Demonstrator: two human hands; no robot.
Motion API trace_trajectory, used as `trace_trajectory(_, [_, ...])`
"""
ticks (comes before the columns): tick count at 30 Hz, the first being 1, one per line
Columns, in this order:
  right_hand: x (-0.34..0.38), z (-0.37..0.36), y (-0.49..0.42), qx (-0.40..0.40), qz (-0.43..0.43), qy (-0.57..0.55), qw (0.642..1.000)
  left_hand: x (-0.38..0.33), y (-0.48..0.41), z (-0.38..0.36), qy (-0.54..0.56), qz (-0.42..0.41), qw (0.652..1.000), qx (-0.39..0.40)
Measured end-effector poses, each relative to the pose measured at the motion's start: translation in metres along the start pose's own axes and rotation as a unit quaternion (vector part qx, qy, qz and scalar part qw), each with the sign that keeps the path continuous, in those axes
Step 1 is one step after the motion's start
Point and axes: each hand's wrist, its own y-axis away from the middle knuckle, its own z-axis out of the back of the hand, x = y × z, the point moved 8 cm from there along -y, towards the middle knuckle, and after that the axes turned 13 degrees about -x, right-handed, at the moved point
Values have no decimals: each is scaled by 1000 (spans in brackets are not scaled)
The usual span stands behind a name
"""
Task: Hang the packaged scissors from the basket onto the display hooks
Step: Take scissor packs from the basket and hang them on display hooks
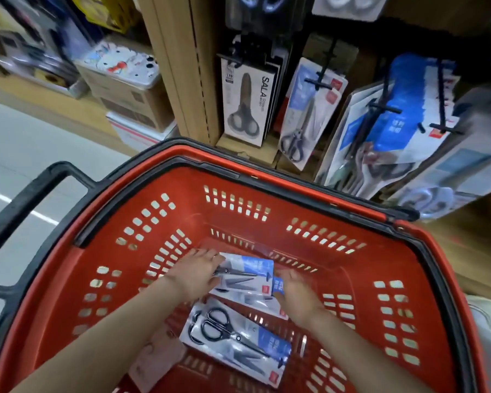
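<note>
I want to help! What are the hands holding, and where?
Left hand and right hand touch opposite ends of the top scissors pack; grip cannot be told.
</note>
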Motion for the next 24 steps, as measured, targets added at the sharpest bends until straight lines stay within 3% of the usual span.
trace_trajectory(3, [-34,-29,-8,30,-54,23,998,8,-19,-21,19,17,1000,17])
trace_trajectory(11, [-63,-68,-17,42,-82,61,994,28,-42,-80,60,51,993,92])
trace_trajectory(17, [-58,-69,-16,-9,-93,95,991,31,-43,-100,61,58,992,97])
trace_trajectory(21, [-63,-85,-12,36,-120,20,992,35,-46,-99,5,58,996,75])
trace_trajectory(24, [-56,-93,-6,62,-101,50,992,33,-42,-103,-15,60,995,77])
